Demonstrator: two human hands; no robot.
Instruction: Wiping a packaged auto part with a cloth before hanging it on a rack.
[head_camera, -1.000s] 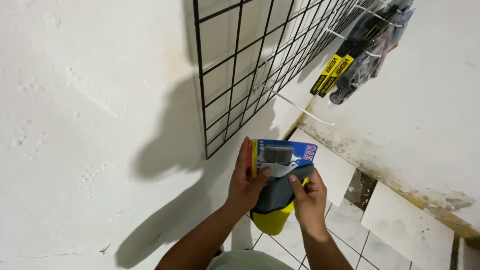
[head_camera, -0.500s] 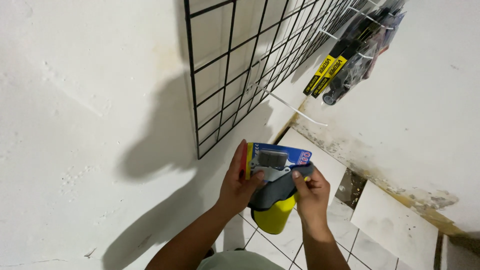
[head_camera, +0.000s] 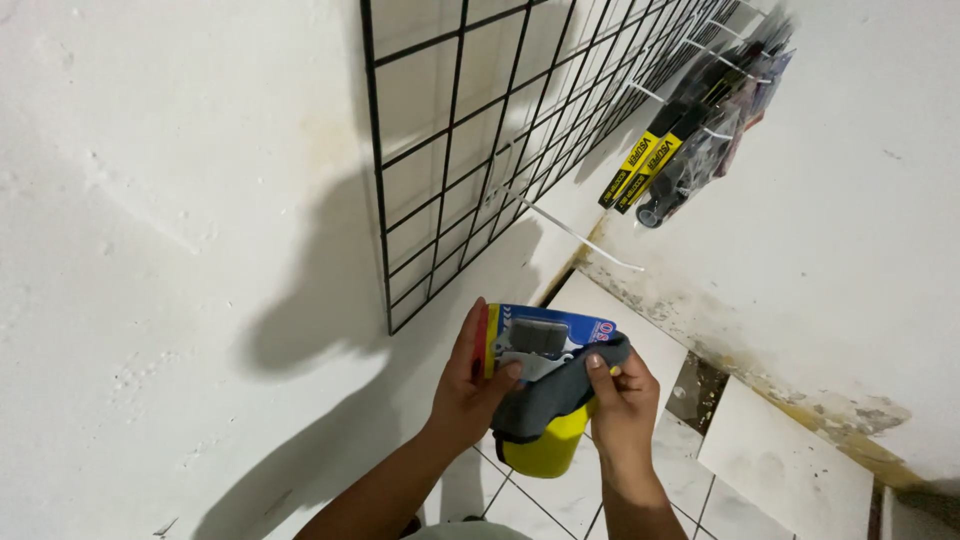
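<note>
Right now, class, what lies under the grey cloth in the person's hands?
Under the grey cloth, a yellow container shows at the bottom. Its upper part is covered. The left hand holds a blue packet above.

Black wire grid panel (head_camera: 470, 130), mounted flat on a white wall (head_camera: 150, 200). White peg hook (head_camera: 570, 232), bare, jutting from the grid's lower part. Hanging packaged goods (head_camera: 690, 140), yellow-and-black cards, upper right. White floor tiles (head_camera: 780, 470); stained, crumbling base of the adjoining wall (head_camera: 800, 390).
</note>
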